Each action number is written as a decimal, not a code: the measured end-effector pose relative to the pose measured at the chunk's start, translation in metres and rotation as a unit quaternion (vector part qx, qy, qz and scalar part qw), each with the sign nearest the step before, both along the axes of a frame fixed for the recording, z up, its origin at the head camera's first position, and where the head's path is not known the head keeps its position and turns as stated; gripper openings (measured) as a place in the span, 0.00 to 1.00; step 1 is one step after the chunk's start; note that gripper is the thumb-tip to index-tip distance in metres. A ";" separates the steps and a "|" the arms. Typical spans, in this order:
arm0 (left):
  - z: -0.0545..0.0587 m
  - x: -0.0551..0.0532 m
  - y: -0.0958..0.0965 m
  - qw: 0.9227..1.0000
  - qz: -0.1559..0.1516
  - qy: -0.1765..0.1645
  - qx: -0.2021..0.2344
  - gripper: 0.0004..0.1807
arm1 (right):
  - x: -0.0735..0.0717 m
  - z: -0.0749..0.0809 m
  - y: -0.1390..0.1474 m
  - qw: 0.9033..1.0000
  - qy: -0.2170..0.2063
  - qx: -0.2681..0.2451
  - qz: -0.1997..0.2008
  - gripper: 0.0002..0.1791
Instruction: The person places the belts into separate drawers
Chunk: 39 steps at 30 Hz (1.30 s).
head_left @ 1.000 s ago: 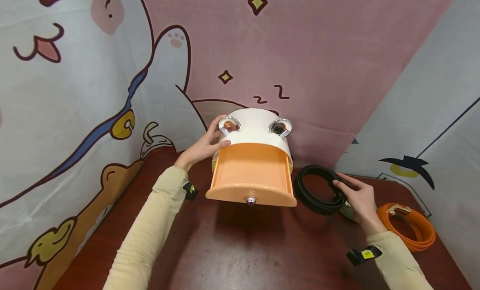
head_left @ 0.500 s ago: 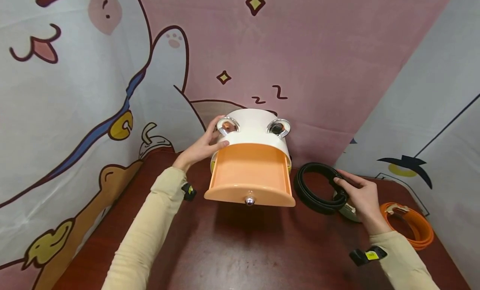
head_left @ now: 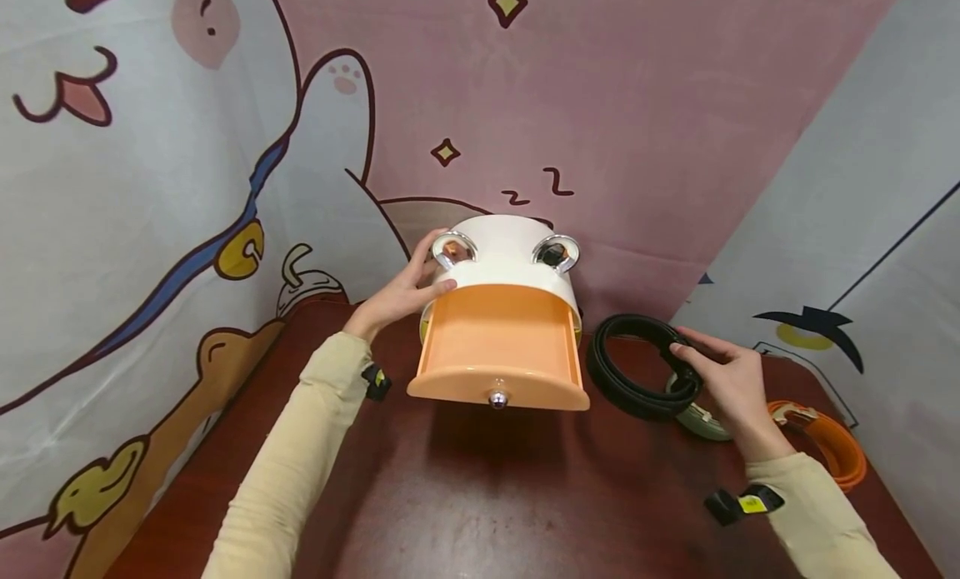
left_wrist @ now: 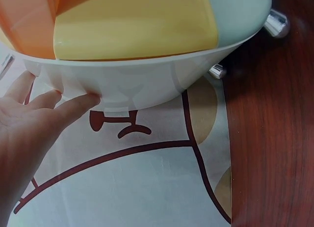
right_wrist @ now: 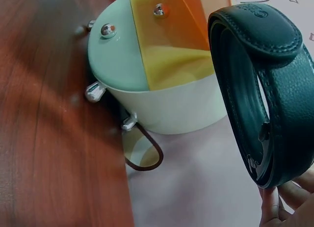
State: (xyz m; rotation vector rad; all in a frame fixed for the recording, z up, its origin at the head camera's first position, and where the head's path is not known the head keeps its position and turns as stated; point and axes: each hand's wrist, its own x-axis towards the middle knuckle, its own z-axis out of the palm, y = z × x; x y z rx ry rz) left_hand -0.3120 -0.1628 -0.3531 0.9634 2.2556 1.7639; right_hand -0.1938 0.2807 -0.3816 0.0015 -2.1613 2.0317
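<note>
A small cabinet (head_left: 504,250) with a white shell and two chrome rings on top stands by the back of the table. Its orange top drawer (head_left: 498,333) is pulled out, with nothing in the visible part. My left hand (head_left: 401,300) rests on the cabinet's left side, thumb at the front; in the left wrist view its fingertips touch the white shell (left_wrist: 132,87). To the right of the drawer, my right hand (head_left: 731,387) pinches a coiled black leather belt (head_left: 637,396) between thumb and fingers. The belt's stitched end (right_wrist: 267,33) shows in the right wrist view.
Behind the raised black belt lies a coiled green belt (head_left: 705,425). A coiled orange belt (head_left: 847,450) sits farther right, partly behind the right wrist. Below the orange drawer are a yellow drawer (right_wrist: 171,67) and a green drawer (right_wrist: 120,60). Printed cloth (head_left: 600,87) hangs behind the red-brown table (head_left: 480,512).
My right hand has lifted the black belt slightly and shifted a little to the right, showing more of the green belt. The left hand has stayed on the cabinet.
</note>
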 end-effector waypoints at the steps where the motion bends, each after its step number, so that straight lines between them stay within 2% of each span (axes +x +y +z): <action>1: 0.001 0.000 0.000 1.000 0.000 -0.002 0.001 0.42 | -0.001 0.001 0.000 1.000 0.003 0.017 -0.004 0.23; 3: 0.003 0.001 0.001 1.000 -0.002 -0.003 0.003 0.42 | -0.002 0.004 0.000 0.998 0.009 0.059 -0.014 0.24; 9: 0.018 0.015 0.004 1.000 -0.005 -0.013 0.001 0.42 | -0.002 0.008 -0.002 0.988 0.014 0.147 -0.039 0.25; 11: 0.017 0.015 0.004 1.000 -0.003 -0.015 -0.001 0.42 | -0.002 0.010 -0.003 0.988 0.014 0.148 -0.034 0.24; 14: 0.010 0.008 0.002 1.000 -0.002 -0.014 -0.001 0.43 | -0.001 0.012 -0.004 0.989 0.017 0.144 -0.029 0.23; 21: -0.001 -0.001 -0.001 1.000 -0.006 0.005 -0.007 0.43 | 0.001 0.019 -0.007 0.991 0.013 0.134 -0.026 0.21; 30: 0.000 -0.002 -0.002 1.000 -0.008 0.011 -0.006 0.42 | 0.002 0.026 -0.010 0.993 0.031 0.112 0.001 0.21; 39: -0.001 -0.003 0.000 1.000 -0.002 0.002 -0.008 0.43 | 0.001 0.036 -0.014 0.989 0.027 0.144 0.005 0.23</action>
